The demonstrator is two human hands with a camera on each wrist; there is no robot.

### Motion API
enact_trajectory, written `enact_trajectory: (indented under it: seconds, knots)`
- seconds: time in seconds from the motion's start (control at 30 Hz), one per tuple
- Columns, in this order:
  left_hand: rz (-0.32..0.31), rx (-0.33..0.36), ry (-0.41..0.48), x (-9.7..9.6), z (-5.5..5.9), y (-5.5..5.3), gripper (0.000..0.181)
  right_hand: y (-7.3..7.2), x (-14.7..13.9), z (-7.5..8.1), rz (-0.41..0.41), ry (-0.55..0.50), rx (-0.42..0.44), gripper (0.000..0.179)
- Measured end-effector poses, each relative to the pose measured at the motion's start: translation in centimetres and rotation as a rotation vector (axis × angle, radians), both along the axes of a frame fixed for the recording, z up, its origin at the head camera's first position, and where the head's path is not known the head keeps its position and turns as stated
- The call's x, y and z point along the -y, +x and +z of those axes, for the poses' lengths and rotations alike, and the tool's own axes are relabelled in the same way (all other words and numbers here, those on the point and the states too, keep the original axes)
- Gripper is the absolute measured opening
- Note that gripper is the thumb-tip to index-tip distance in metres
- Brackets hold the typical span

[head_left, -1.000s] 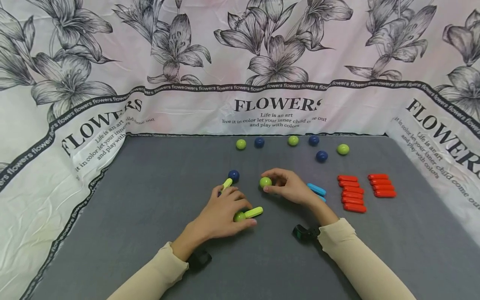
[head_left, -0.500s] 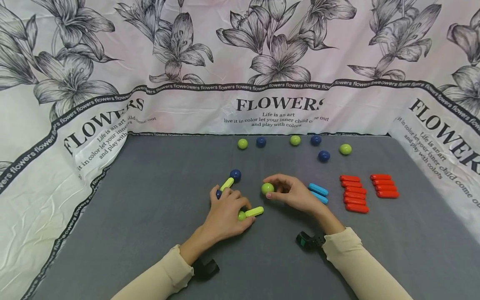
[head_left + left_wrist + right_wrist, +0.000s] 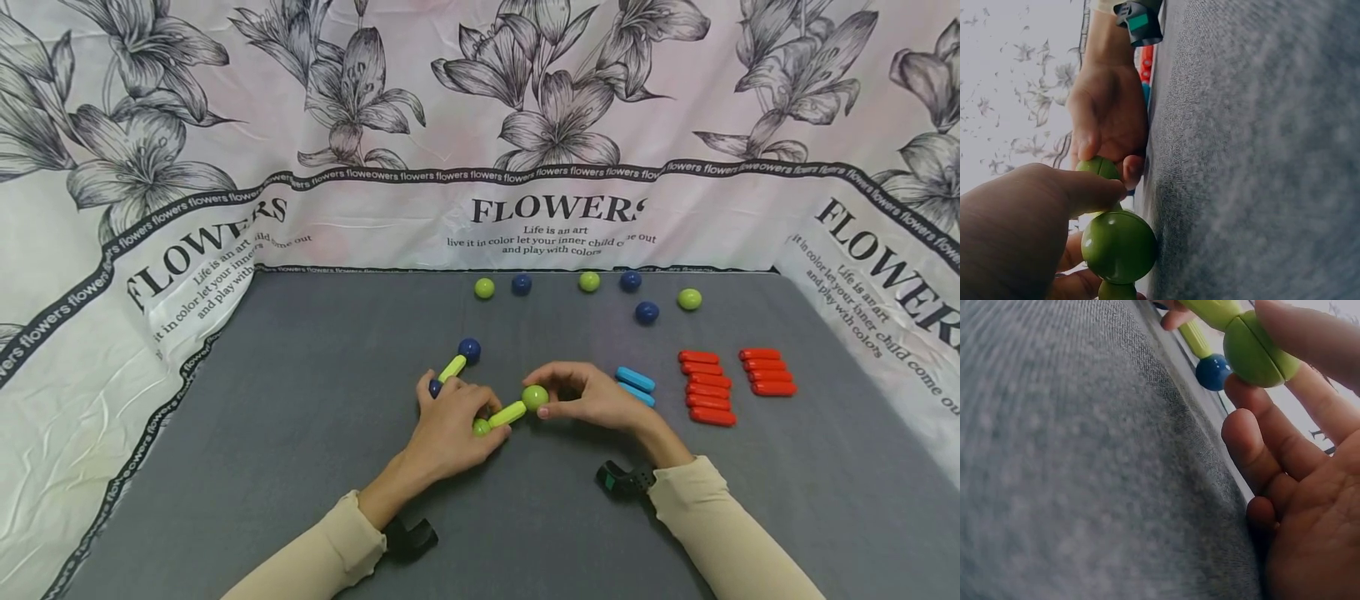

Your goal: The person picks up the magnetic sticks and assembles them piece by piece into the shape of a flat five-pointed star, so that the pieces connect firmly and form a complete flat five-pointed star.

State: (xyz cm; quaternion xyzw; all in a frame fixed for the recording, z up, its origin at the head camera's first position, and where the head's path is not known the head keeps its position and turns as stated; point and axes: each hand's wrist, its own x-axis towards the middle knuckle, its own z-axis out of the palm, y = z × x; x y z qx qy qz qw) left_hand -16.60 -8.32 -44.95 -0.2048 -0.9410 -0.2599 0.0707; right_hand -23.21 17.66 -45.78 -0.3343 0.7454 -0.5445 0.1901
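Note:
My right hand (image 3: 592, 398) pinches a glossy green ball (image 3: 535, 397) between thumb and fingers. That ball sits against the end of a short yellow-green rod (image 3: 507, 414). At the rod's other end is a second green ball (image 3: 1119, 247), large in the left wrist view. My left hand (image 3: 450, 429) grips this rod near that ball, its thumb across it. Beyond the left fingers, a blue ball (image 3: 435, 388) partly shows, followed by another yellow-green rod (image 3: 453, 367) and a dark blue ball (image 3: 469, 350). The left hand hides the middle of this chain.
Loose green balls (image 3: 589, 282) and blue balls (image 3: 647, 313) lie along the table's far edge. Two light-blue rods (image 3: 636, 380) are just beyond the right wrist. Farther right lie two columns of red rods (image 3: 708, 388). A flower-printed cloth (image 3: 555, 208) stands behind the grey table.
The right hand has brought its green ball toward me, against the end of the yellow-green rod. The left hand has closed in on the rod and its green ball.

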Motion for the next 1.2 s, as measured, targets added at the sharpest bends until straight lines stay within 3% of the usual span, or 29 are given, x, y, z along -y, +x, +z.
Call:
enact_trajectory:
  seconds: [0.3, 0.4, 0.47, 0.6, 0.77, 0.93, 1.2]
  knots:
    - [-0.031, 0.017, -0.005, 0.2, 0.2, -0.1, 0.017, 0.1, -0.1, -0.2, 0.025, -0.008, -0.003, 0.039]
    - [-0.045, 0.013, 0.01, 0.9, 0.8, -0.5, 0.019, 0.1, -0.1, -0.2, 0.028, -0.001, -0.015, 0.039]
    - [-0.032, 0.021, 0.015, 1.7, 1.6, -0.9, 0.022, 0.1, 0.0, -0.1, 0.021, 0.017, -0.027, 0.04]
    - [0.05, 0.083, 0.004, 4.0, 2.5, -2.1, 0.033, 0.2, 0.2, 0.0, -0.027, 0.076, -0.048, 0.041]
    - [0.14, 0.184, -0.036, 6.8, 2.0, -3.7, 0.042, 0.2, 0.5, 0.0, -0.081, 0.12, -0.063, 0.042]
    - [0.092, 0.263, -0.004, 7.7, 1.7, -4.3, 0.031, 0.2, 0.7, -0.1, -0.119, 0.127, -0.085, 0.042]
    - [0.072, 0.274, 0.038, 7.3, 1.6, -4.1, 0.025, 0.4, 1.0, -0.3, -0.143, 0.118, -0.117, 0.043]
